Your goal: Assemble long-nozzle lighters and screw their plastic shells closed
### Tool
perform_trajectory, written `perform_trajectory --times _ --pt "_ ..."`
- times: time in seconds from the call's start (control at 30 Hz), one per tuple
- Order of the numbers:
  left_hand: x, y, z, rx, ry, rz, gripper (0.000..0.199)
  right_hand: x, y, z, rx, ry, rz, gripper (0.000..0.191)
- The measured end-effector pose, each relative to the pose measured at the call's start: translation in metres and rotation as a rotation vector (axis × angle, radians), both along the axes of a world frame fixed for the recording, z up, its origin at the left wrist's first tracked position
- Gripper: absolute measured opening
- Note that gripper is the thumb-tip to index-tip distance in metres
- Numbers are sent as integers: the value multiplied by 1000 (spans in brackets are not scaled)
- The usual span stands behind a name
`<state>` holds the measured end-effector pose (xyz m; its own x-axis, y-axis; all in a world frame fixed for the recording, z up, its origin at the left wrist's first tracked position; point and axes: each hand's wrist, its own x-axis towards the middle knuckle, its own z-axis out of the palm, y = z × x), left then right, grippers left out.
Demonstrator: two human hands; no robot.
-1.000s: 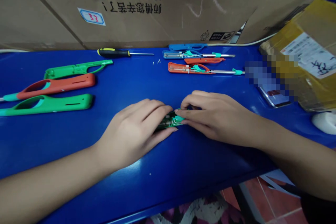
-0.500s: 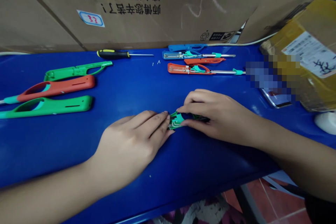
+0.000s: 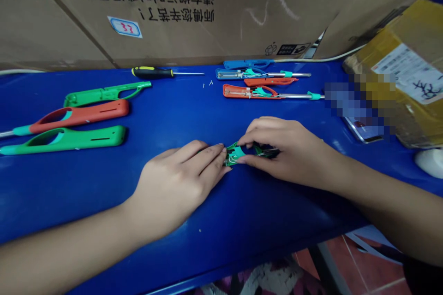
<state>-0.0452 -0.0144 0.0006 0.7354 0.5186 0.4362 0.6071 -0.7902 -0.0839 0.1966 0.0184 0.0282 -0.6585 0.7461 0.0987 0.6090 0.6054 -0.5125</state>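
An opened green lighter (image 3: pixel 230 156) with a teal trigger piece and white wires lies between my hands on the blue table. My left hand (image 3: pixel 183 173) covers its left end, fingers pressed together on it. With thumb and index finger, my right hand (image 3: pixel 277 147) pinches the teal piece from the right; the metal rod shows under that hand. Farther back are an opened red lighter (image 3: pixel 249 91) and an opened blue lighter (image 3: pixel 231 73), each with its insides showing. At the left lie a closed green lighter (image 3: pixel 86 138), a closed red lighter (image 3: pixel 93 112) and a green half shell (image 3: pixel 100 94).
A screwdriver (image 3: pixel 152 72) and tiny white bits (image 3: pixel 211 83) lie near the large cardboard box (image 3: pixel 173 41) at the back. At the right are a phone (image 3: pixel 363 131), a taped parcel (image 3: pixel 415 115) and a white object (image 3: pixel 429 161).
The view has shifted slightly. Both hands stay on the green lighter, with the right fingers barely moved at the teal piece.
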Motion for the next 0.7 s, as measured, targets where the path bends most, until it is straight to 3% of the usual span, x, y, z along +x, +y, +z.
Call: perform_trajectory --times 0.13,0.37,0.7 --pt "0 1 0 0 5 1 23 1 0 2 8 -78 -50 16" --pt "-2 4 -3 -41 -25 -31 22 1 2 -3 -2 -80 65 13" --pt "2 10 -3 -494 -281 29 36 15 11 11 64 -35 -32 20"
